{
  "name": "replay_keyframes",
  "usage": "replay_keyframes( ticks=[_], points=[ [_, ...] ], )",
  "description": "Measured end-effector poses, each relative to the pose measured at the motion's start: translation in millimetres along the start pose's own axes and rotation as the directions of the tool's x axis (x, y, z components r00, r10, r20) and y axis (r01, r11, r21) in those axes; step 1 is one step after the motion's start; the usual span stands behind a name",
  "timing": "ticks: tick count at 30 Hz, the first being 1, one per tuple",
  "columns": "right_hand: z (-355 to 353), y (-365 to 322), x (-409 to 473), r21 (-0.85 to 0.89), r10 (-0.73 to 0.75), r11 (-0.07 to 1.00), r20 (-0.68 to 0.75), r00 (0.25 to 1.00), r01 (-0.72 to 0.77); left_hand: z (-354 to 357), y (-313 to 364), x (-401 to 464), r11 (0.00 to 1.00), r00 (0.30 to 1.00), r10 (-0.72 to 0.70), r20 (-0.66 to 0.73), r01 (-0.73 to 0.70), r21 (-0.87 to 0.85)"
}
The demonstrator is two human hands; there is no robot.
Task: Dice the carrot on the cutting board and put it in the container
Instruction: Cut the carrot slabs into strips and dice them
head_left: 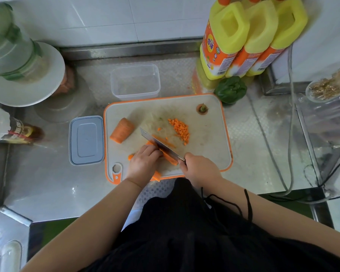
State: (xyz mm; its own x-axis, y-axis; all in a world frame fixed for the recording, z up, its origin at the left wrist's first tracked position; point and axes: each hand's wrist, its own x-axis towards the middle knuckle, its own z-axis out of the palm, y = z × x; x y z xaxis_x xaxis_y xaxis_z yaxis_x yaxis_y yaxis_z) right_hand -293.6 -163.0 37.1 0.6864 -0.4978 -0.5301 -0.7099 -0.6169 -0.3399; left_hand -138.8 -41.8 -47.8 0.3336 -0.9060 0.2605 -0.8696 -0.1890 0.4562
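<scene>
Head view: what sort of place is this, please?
Probably a commercial or shared kitchen: a stainless steel counter against white tiles, an orange-rimmed cutting board with diced carrot, and three big yellow bottles.

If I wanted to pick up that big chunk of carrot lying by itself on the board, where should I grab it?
Probably around the middle of the big carrot chunk, coming down from above. It lies on its side on the cutting board, tilted, with bare board all round, so thumb and fingers can close across its rounded sides. Its flat cut ends give less to hold. It is well away from the knife.
</scene>
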Motion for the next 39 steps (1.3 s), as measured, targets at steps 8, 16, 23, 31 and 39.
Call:
replay_keyframes(
  ticks=[8,16,23,31,39],
  points=[
    [-8.5,-5.5,4.9,-0.038,0.021,0.999,0.077,0.997,-0.018,7.5,-1.8,-3.9,0.999,0.997,-0.04,-0.066,0.037,-0.037],
    [-21.5,-12.8,11.4,-0.042,0.061,0.998,0.164,0.985,-0.054,9.9,-0.7,-7.4,0.998,0.99,-0.016,-0.138,0.006,-0.07],
    [-19.1,-13.1,11.6,-0.056,0.071,0.997,0.181,0.981,-0.062,12.9,-3.5,-10.7,0.997,0.989,-0.011,-0.149,0.0,-0.074],
    [-11.0,-11.7,16.1,-0.039,0.041,0.999,0.143,0.989,-0.035,14.7,-4.7,-12.1,0.998,0.99,-0.016,-0.14,0.007,-0.069],
    [13.9,-8.8,13.7,-0.13,0.055,0.99,0.059,0.997,-0.047,14.7,-5.7,-12.0,0.997,0.992,-0.002,-0.13,-0.007,-0.07]
  ],
)
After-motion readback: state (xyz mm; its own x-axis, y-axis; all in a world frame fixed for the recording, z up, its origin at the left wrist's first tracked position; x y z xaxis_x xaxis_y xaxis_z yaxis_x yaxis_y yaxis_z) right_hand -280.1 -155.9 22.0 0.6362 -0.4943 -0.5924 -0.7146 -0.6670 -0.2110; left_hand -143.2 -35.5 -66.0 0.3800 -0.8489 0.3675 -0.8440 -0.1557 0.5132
